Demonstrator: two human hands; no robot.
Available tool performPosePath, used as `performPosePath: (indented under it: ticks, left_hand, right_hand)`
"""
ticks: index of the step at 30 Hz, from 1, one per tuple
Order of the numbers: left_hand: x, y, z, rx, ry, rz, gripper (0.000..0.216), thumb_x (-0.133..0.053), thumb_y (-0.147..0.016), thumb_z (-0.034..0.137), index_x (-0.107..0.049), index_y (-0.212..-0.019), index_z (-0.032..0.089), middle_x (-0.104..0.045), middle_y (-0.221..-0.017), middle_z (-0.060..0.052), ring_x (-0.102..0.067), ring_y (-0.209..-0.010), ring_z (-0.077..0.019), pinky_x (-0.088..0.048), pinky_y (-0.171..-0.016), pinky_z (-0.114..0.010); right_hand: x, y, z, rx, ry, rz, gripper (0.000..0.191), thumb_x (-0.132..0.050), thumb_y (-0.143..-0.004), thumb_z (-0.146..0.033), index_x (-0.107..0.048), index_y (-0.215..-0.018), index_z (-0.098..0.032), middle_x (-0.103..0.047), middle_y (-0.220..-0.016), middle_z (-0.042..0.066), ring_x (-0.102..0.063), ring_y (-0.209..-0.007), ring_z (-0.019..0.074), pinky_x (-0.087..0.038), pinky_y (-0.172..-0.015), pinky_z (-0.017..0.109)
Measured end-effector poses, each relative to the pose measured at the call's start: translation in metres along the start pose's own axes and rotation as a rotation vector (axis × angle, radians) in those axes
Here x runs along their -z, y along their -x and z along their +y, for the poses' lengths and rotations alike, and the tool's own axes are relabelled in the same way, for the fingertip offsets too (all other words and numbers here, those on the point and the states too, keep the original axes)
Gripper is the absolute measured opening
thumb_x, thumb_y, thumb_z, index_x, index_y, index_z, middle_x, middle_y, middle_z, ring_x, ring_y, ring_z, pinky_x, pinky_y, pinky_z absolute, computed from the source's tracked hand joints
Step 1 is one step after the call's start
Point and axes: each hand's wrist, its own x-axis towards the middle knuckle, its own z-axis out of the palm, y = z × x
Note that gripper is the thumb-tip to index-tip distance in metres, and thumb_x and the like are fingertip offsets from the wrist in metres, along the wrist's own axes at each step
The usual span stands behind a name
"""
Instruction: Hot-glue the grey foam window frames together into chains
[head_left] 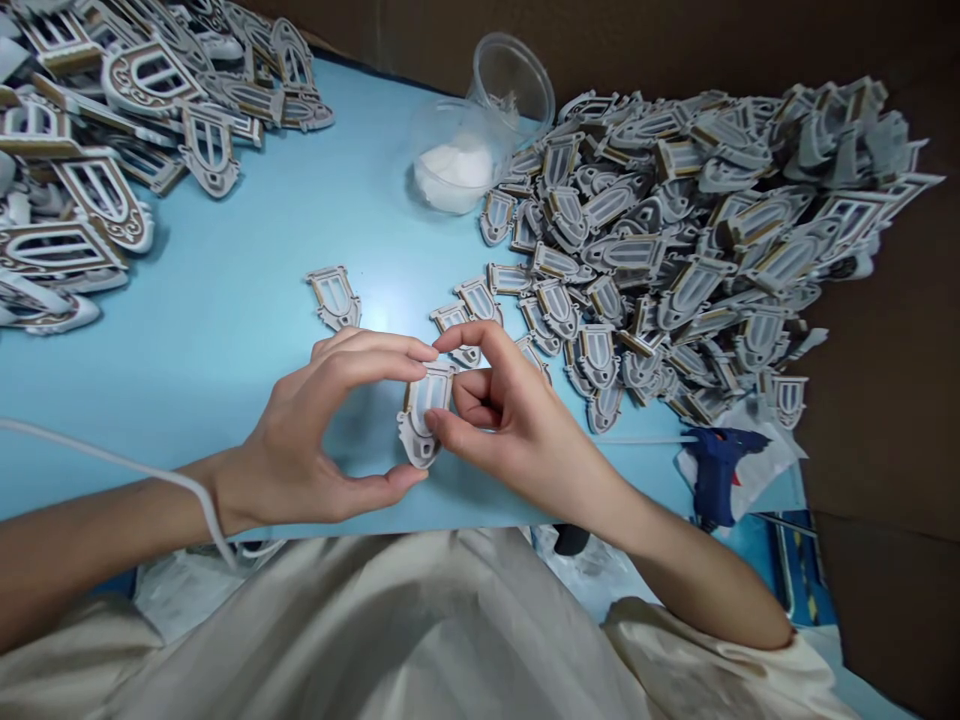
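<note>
Between my two hands, just above the blue table, is a small grey-white arched window-shaped piece (pixel 426 418) with a pale panel set in its frame. My left hand (pixel 330 430) grips it by its two ends, fingertips at the flat end and thumb at the rounded end. The thumb of my right hand (pixel 510 410) presses on the panel, while its index finger reaches to the flat end. A similar window piece (pixel 334 298) lies beyond my left fingers. Another one (pixel 478 298) rests behind my right hand, partly among others.
A big heap of window pieces (pixel 660 230) covers the right side of the blue table (pixel 262 220). More pieces (pixel 150 75) are piled at the far left. Two clear cups (pixel 514 75) stand at the back, one holding white material. A blue glue gun (pixel 716 475) lies at the right; a white cable (pixel 112 458) crosses my left forearm.
</note>
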Motion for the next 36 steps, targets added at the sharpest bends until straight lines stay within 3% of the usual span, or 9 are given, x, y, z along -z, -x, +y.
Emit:
performPosePath:
  ticks: [8,13,17,19,23,26,33,36]
  left_hand:
    - [0.000,0.001,-0.002,-0.006,0.010,0.006,0.083,-0.100,-0.077,0.026,-0.059,-0.149,0.035,-0.076,-0.137,-0.011,-0.074,-0.130,-0.0349,-0.061,-0.110,-0.060]
    - [-0.001,-0.001,-0.002,-0.017,0.082,0.046,0.083,-0.101,-0.075,0.024,-0.062,-0.147,0.031,-0.076,-0.138,-0.013,-0.076,-0.128,-0.0364,-0.064,-0.109,-0.060]
    - [-0.003,-0.002,-0.004,-0.066,0.114,0.087,0.084,-0.102,-0.073,0.028,-0.063,-0.147,0.032,-0.077,-0.135,-0.012,-0.078,-0.125,-0.0367,-0.067,-0.104,-0.058]
    - [-0.003,-0.002,-0.005,-0.059,0.121,0.087,0.085,-0.102,-0.073,0.026,-0.063,-0.148,0.031,-0.076,-0.136,-0.012,-0.077,-0.126,-0.0371,-0.067,-0.104,-0.059]
    - [-0.002,-0.001,-0.004,-0.052,0.116,0.081,0.088,-0.103,-0.072,0.028,-0.062,-0.150,0.033,-0.076,-0.136,-0.011,-0.077,-0.126,-0.0380,-0.068,-0.105,-0.062]
    - [-0.002,-0.001,-0.003,-0.061,0.113,0.078,0.089,-0.104,-0.071,0.027,-0.063,-0.150,0.032,-0.076,-0.136,-0.011,-0.078,-0.125,-0.0387,-0.068,-0.106,-0.063]
    - [-0.002,-0.001,-0.001,-0.032,0.092,0.073,0.081,-0.103,-0.074,0.030,-0.063,-0.145,0.033,-0.077,-0.134,-0.011,-0.078,-0.123,-0.0383,-0.067,-0.103,-0.062]
    - [-0.001,-0.002,-0.001,-0.042,0.111,0.061,0.082,-0.103,-0.073,0.027,-0.063,-0.145,0.032,-0.077,-0.135,-0.013,-0.078,-0.124,-0.0389,-0.067,-0.103,-0.061]
  right_hand:
    - [-0.002,-0.001,0.001,-0.008,-0.033,-0.008,0.039,-0.068,-0.093,-0.020,-0.048,-0.127,-0.025,-0.033,-0.063,-0.016,-0.035,-0.055,0.0089,-0.028,-0.057,0.023]
    - [0.006,0.005,-0.007,-0.013,-0.137,0.011,0.034,-0.066,-0.096,-0.021,-0.050,-0.125,-0.026,-0.033,-0.062,-0.014,-0.030,-0.054,0.0103,-0.027,-0.054,0.025]
    - [0.019,0.019,-0.018,0.140,0.065,0.181,0.004,-0.062,-0.104,-0.024,-0.066,-0.106,-0.024,-0.042,-0.063,-0.008,-0.034,-0.054,0.0107,-0.027,-0.053,0.028]
    - [0.023,0.027,-0.017,0.274,0.249,0.212,0.013,-0.060,-0.106,-0.020,-0.072,-0.101,-0.024,-0.051,-0.066,-0.005,-0.039,-0.054,0.0107,-0.032,-0.055,0.030]
    - [0.026,0.032,-0.006,0.569,0.491,0.077,0.029,-0.052,-0.107,-0.013,-0.075,-0.120,-0.024,-0.064,-0.071,-0.001,-0.052,-0.058,0.0131,-0.042,-0.061,0.032]
    - [0.024,0.030,0.002,0.706,0.576,0.020,0.033,-0.049,-0.109,-0.011,-0.072,-0.131,-0.019,-0.068,-0.074,0.000,-0.058,-0.063,0.0144,-0.047,-0.066,0.033]
    - [0.017,0.025,0.008,0.744,0.664,-0.011,0.031,-0.051,-0.110,-0.013,-0.070,-0.135,-0.015,-0.069,-0.080,0.001,-0.063,-0.072,0.0160,-0.047,-0.070,0.033]
    - [0.016,0.027,0.006,0.723,0.526,-0.072,0.031,-0.051,-0.108,-0.009,-0.071,-0.130,-0.016,-0.068,-0.078,0.000,-0.064,-0.070,0.0153,-0.049,-0.073,0.033]
